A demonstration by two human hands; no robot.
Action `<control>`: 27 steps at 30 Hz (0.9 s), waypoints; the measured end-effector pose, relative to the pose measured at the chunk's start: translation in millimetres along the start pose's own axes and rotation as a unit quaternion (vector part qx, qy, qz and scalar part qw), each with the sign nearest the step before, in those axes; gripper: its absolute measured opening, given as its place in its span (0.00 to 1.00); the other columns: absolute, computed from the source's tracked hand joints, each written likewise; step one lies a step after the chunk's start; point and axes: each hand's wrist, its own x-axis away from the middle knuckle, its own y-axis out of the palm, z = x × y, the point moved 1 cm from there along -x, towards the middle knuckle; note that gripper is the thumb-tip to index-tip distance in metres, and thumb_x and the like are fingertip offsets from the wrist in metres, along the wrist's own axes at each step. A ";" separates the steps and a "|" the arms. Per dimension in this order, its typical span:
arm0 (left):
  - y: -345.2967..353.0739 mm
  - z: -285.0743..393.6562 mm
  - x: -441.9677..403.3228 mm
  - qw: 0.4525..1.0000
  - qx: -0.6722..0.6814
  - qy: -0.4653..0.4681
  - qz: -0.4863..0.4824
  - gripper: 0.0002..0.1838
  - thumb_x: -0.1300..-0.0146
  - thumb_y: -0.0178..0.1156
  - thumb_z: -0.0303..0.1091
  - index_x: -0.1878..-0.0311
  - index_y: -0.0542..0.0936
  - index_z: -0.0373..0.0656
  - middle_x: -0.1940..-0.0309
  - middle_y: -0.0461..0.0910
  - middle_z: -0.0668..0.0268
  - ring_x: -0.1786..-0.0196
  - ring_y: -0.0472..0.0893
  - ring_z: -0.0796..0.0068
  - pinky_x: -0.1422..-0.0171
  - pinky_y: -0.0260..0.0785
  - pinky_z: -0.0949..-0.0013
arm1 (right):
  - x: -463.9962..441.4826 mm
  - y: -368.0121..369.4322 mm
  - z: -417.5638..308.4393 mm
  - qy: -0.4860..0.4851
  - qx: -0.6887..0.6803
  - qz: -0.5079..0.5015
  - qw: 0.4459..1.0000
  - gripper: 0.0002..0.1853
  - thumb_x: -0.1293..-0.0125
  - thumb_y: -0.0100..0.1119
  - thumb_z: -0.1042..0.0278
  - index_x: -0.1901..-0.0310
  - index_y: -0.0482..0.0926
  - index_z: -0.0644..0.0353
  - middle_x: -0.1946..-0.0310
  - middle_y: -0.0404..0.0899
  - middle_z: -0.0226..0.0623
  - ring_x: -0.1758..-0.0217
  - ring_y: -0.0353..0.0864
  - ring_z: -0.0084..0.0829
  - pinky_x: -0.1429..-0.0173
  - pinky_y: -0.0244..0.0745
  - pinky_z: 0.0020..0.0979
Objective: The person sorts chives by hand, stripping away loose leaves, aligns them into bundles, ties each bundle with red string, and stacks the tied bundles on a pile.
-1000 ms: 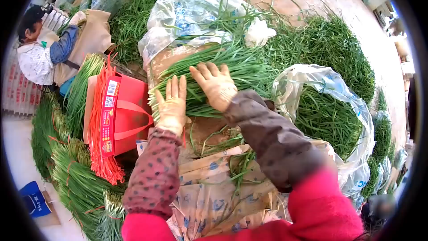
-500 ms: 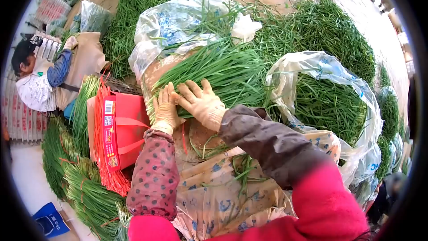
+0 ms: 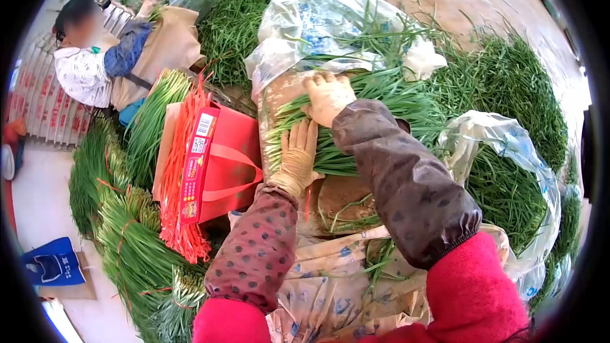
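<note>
A loose bunch of long green leafy stalks (image 3: 394, 105) lies across the board in front of me, its pale cut ends to the left. My left hand (image 3: 297, 160), in a cream glove, rests against the near side of the stalk ends, fingers stretched out and pointing away from me. My right hand (image 3: 329, 96), gloved too, lies over the far side of the bunch near its left end, fingers spread and slightly bent. Neither hand is wrapped round the stalks.
A red bag (image 3: 232, 152) with red ties (image 3: 181, 178) stands left of the board. Tied green bundles (image 3: 136, 241) lie lower left. Clear plastic bags (image 3: 324, 19) are behind and to the right. Another person (image 3: 89, 76) sits at the upper left. Loose greens cover the floor behind.
My right hand has moved from beside my left hand to the far side of the bunch. My left hand stays at the near side. The whole view has shifted.
</note>
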 end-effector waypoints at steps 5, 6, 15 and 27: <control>4.5 -1.3 13.2 0.983 0.121 0.021 0.137 0.71 0.74 0.81 0.39 0.25 0.45 0.36 0.26 0.48 0.47 0.25 0.51 0.44 0.24 0.45 0.44 | 29.6 -3.5 -3.5 -0.028 0.010 -0.046 0.998 0.17 0.35 0.56 0.52 0.56 0.81 0.58 0.66 0.82 0.43 0.52 0.78 0.47 0.41 0.61 0.54; 7.1 4.0 17.5 0.984 0.099 0.005 0.150 0.69 0.72 0.79 0.36 0.25 0.46 0.37 0.26 0.46 0.46 0.24 0.49 0.43 0.24 0.45 0.43 | 44.2 -3.3 -5.2 -0.052 0.009 0.001 0.999 0.15 0.36 0.57 0.55 0.56 0.80 0.57 0.66 0.81 0.42 0.53 0.77 0.46 0.43 0.62 0.53; 4.7 16.6 9.6 0.995 -0.085 -0.057 -0.004 0.67 0.69 0.79 0.44 0.25 0.48 0.40 0.27 0.51 0.55 0.24 0.51 0.56 0.22 0.39 0.46 | 96.6 28.0 -2.8 -0.076 -0.076 0.213 0.971 0.14 0.42 0.59 0.64 0.55 0.79 0.57 0.66 0.78 0.37 0.54 0.76 0.43 0.49 0.70 0.44; 9.4 11.6 9.8 0.996 -0.056 -0.054 -0.034 0.69 0.74 0.81 0.49 0.26 0.52 0.44 0.27 0.50 0.56 0.26 0.52 0.54 0.24 0.40 0.40 | 45.8 -5.5 -8.2 -0.108 -0.062 0.149 0.981 0.18 0.41 0.59 0.61 0.50 0.76 0.56 0.50 0.79 0.39 0.40 0.72 0.42 0.39 0.63 0.49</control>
